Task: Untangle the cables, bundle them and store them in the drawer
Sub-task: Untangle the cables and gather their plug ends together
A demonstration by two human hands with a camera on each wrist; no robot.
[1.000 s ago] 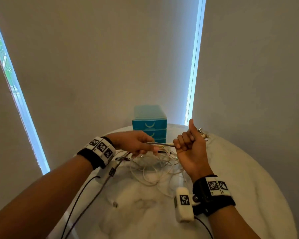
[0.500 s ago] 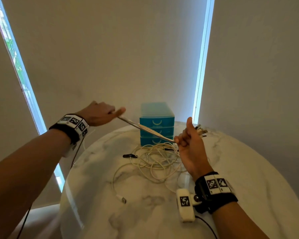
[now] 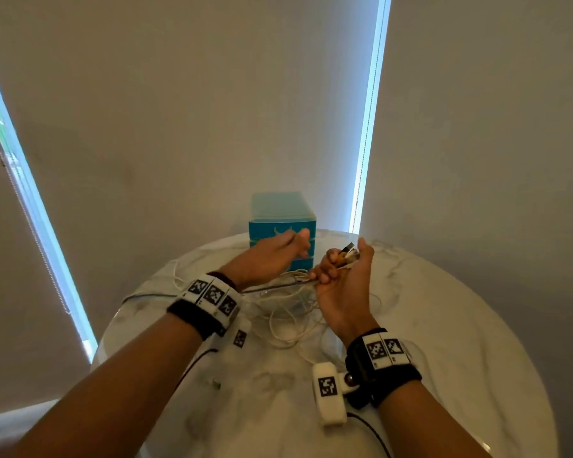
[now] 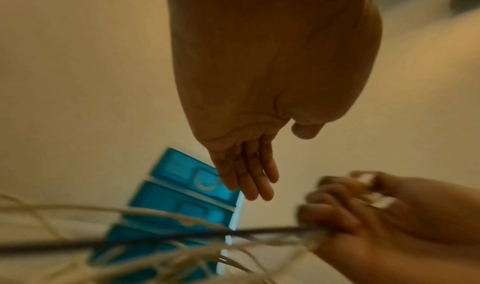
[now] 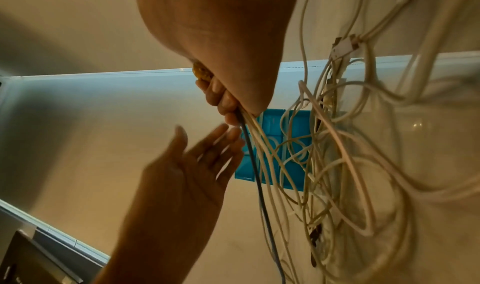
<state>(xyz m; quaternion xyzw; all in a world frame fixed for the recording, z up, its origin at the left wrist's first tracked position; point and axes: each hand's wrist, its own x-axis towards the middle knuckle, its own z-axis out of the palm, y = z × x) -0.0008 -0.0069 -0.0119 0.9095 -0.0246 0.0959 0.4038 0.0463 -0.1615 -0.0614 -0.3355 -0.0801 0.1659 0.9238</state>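
Fingers of right hand (image 3: 339, 276) clench cables (image 3: 288, 304); left hand (image 3: 272, 256) spread, empty.

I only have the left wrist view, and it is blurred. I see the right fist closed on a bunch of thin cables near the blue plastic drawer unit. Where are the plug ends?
Observer: In the head view the plug ends stick out of the top of the right hand, next to the thumb.
Operator: And where does the rest of the bunch run?
Observer: From that fist the thin white cables drop into a loose tangle lying on the round white marble table, below both hands.
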